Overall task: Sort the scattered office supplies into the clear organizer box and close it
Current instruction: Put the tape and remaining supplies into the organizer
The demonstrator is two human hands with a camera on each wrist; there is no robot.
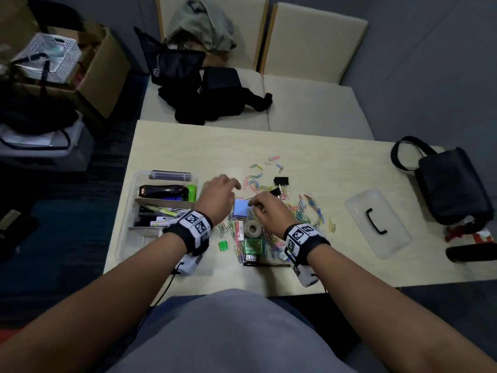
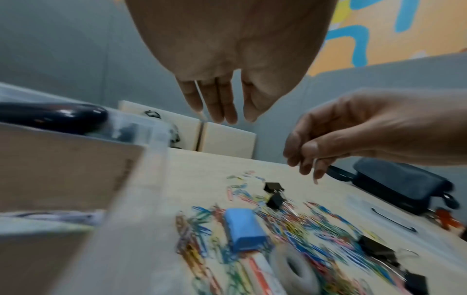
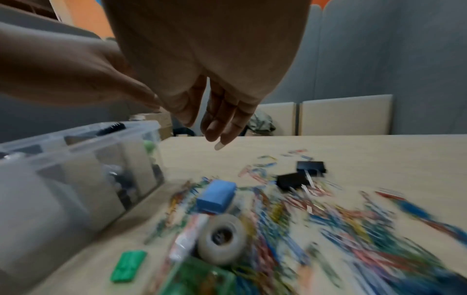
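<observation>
Organizer box [image 1: 126,232] holds markers [image 1: 158,214], black stapler [image 1: 161,191]; lid [image 1: 376,222] off

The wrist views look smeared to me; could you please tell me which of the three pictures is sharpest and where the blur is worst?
Head view: sharpest, dim at the edges. Left wrist view: organizer box and paper clips smeared. Right wrist view: blur worst near the bottom, paper clips streaked, tape roll soft.
</observation>
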